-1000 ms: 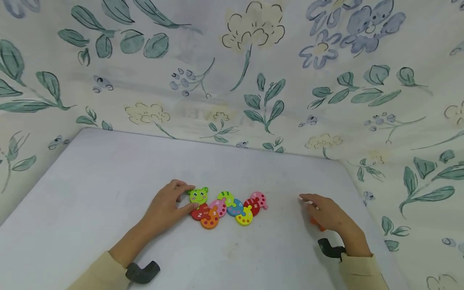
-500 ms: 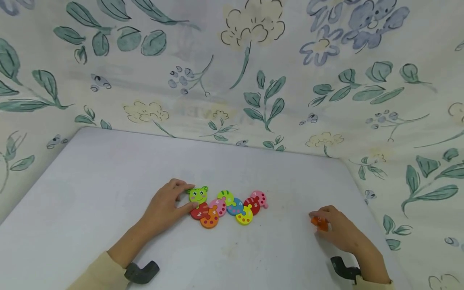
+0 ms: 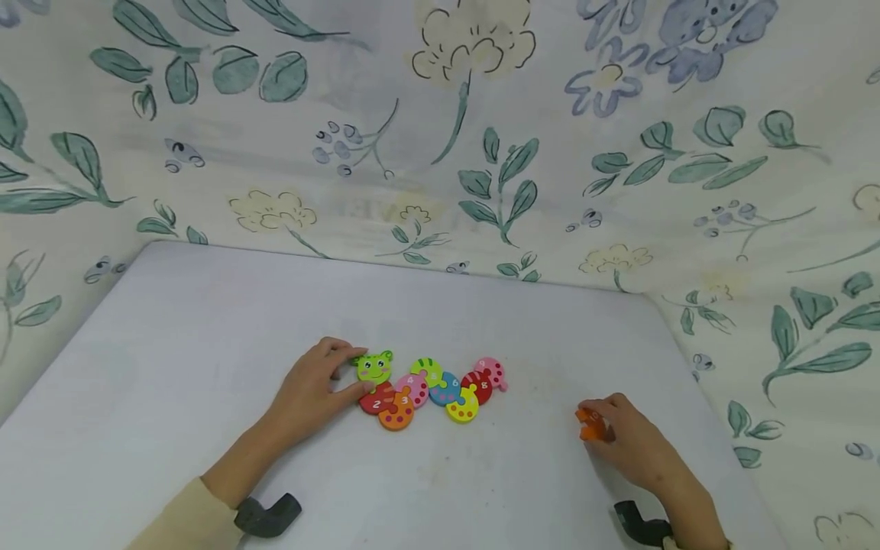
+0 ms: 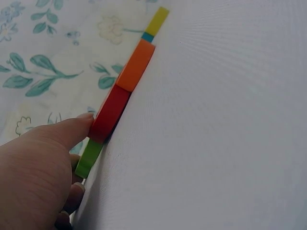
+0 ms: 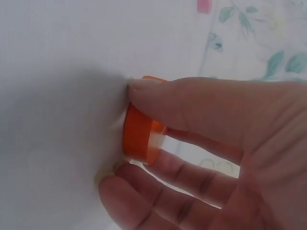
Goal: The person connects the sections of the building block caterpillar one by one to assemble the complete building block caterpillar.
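Note:
A wooden caterpillar puzzle lies flat on the white table, its numbered pieces interlocked in a zigzag. My left hand [image 3: 312, 393] grips its left end, with fingertips at the green smiling head piece [image 3: 373, 368] and the thumb at the red piece [image 3: 375, 400] marked 2. In the left wrist view the thumb presses the red piece's edge [image 4: 111, 113]. At the other end is a pink tail-end piece [image 3: 491, 371]. Off to the right, my right hand [image 3: 632, 447] pinches a loose orange puzzle piece [image 3: 593, 425]; in the right wrist view the thumb covers part of this orange piece [image 5: 136, 134].
Between the pink end and the right hand lies a stretch of bare white table [image 3: 536, 412]. A floral cloth [image 3: 385, 137] hangs behind the table and along both sides. A dark curved mount sits at each wrist.
The right hand has moved back over the orange piece, taken hold of it, and shifted slightly left with it. My left hand and the joined pieces have stayed put.

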`<state>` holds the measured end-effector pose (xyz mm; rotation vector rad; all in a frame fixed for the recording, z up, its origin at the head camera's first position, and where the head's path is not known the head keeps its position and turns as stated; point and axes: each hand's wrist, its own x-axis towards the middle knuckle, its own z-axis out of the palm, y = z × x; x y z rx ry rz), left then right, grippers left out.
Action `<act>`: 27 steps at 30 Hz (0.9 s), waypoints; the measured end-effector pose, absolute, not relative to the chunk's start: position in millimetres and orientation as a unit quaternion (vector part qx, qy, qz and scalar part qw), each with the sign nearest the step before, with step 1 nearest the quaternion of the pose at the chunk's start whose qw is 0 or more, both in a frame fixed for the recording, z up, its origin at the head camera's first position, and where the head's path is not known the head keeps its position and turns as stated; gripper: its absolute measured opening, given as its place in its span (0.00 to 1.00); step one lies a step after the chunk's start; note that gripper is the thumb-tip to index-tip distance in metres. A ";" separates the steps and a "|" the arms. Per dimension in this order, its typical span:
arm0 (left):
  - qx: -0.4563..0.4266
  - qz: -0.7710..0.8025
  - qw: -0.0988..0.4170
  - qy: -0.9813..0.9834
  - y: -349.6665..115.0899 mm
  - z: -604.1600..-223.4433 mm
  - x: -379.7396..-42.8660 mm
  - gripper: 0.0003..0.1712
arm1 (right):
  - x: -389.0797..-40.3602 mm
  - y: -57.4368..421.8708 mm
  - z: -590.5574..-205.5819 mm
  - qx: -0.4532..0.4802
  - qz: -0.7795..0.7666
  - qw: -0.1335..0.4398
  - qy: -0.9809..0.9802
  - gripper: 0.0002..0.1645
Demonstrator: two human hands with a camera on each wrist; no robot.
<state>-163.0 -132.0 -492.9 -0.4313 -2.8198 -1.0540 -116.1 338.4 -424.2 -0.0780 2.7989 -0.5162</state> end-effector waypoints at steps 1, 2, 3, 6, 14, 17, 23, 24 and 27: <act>-0.143 -0.347 0.050 -0.926 -132.1 -492.9 -163.1 0.32 | -116.0 337.1 -424.0 -0.023 -0.175 0.148 0.973 0.32; -0.143 -0.347 0.051 -0.926 -132.2 -493.0 -163.3 0.32 | -115.8 335.6 -423.7 -0.020 -0.172 0.148 0.974 0.32; -0.144 -0.346 0.052 -0.926 -132.2 -493.2 -163.5 0.32 | -115.8 334.1 -423.7 -0.017 -0.169 0.147 0.974 0.32; -0.146 -0.346 0.054 -0.925 -132.5 -493.4 -163.9 0.32 | -116.5 328.4 -422.7 -0.025 -0.168 0.141 0.975 0.32; -0.147 -0.346 0.056 -0.925 -133.4 -496.1 -164.3 0.32 | -122.7 306.5 -421.6 -0.048 -0.181 0.127 0.974 0.32; -0.148 -0.346 0.059 -0.925 -133.7 -496.8 -164.2 0.31 | -125.9 298.2 -423.0 -0.049 -0.181 0.123 0.974 0.32; -0.147 -0.345 0.058 -0.925 -133.7 -496.2 -163.6 0.31 | -133.3 280.1 -423.0 -0.053 -0.174 0.112 0.977 0.32; -0.146 -0.345 0.057 -0.925 -133.7 -495.9 -163.4 0.31 | -134.4 277.3 -422.8 -0.056 -0.173 0.110 0.977 0.32; -0.144 -0.346 0.054 -0.925 -133.4 -495.2 -163.3 0.31 | -138.0 268.9 -421.9 -0.065 -0.171 0.104 0.978 0.32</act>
